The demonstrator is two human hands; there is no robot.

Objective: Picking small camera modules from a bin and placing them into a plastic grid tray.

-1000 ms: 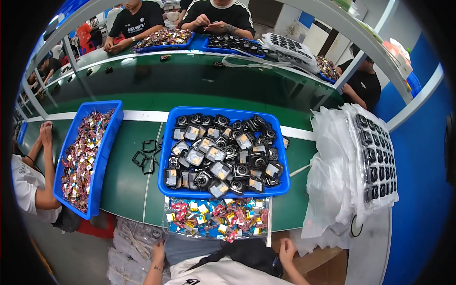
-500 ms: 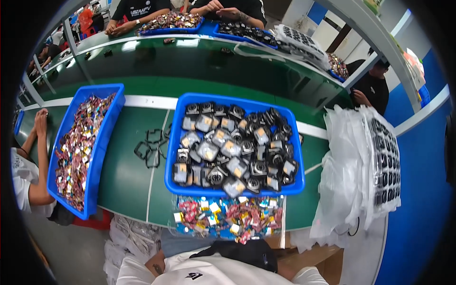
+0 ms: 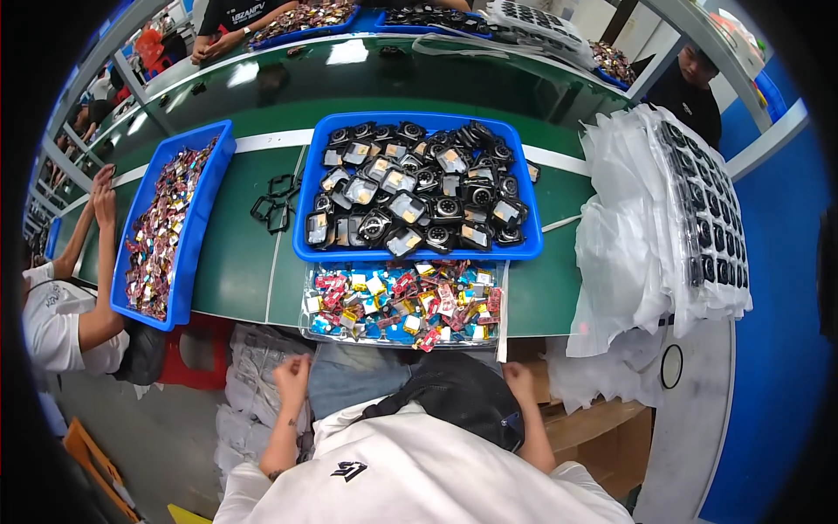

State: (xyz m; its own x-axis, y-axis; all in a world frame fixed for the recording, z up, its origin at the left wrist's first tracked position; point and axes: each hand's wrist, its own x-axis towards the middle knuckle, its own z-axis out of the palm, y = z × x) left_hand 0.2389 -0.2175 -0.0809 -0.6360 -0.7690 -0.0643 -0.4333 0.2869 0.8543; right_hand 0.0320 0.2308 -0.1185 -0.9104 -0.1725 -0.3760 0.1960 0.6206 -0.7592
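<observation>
My left hand (image 3: 292,372) is held low, beside my left thigh and below the table's near edge. Its fingers are curled closed, and whatever they hold, if anything, is hidden. Across my lap, my right hand (image 3: 518,382) is likewise closed beside a black bag (image 3: 458,397), its grip too small to make out. Nearest to both hands lies a clear tray (image 3: 307,330) of small red, white and yellow electronic parts (image 3: 403,301). Right behind it stands a blue tray (image 3: 419,254) heaped with black watch cases (image 3: 407,207), some showing round dials.
At left, another blue tray (image 3: 194,236) of small parts overhangs the green table (image 3: 240,253). Black frames (image 3: 278,203) lie between the trays. Stacked plastic trays of black cases (image 3: 711,205) stand at right. A co-worker's raised hands (image 3: 103,188) are at far left.
The view has tilted and shifted, so the table sits higher in the picture. My two hands, out of sight before, now show beside my lap. The tray contents look much the same.
</observation>
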